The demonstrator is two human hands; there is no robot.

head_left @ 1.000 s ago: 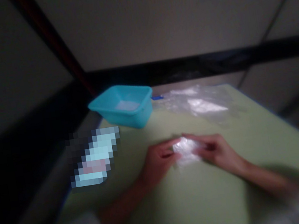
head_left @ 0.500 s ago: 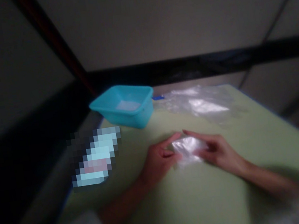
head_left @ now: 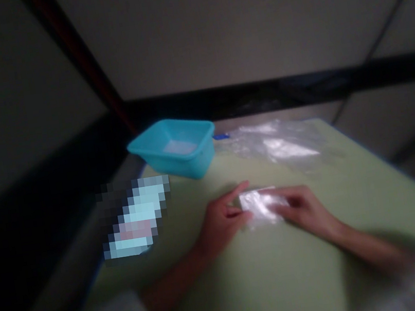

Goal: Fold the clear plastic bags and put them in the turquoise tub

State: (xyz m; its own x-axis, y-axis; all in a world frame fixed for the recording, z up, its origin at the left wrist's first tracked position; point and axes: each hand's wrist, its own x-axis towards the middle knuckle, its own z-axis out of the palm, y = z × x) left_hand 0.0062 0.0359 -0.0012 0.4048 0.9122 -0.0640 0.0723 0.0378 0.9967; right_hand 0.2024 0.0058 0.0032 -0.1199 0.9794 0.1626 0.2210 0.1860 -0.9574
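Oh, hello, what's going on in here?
A person is handling a small shiny plastic packet over a green tabletop. The right hand has its fingers and thumb on it, while the left hand has its thumb by the left edge and its index finger apart. Beyond them, a heap of clear plastic lies at the far side. Left of that heap stands a turquoise basin with something white inside, too blurred to name.

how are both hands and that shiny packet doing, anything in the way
Left hand: index finger extended, thumb at left edge of shiny packet. Right hand: fingers on its right side. No obstruction seen there; turquoise basin, clear plastic farther back.
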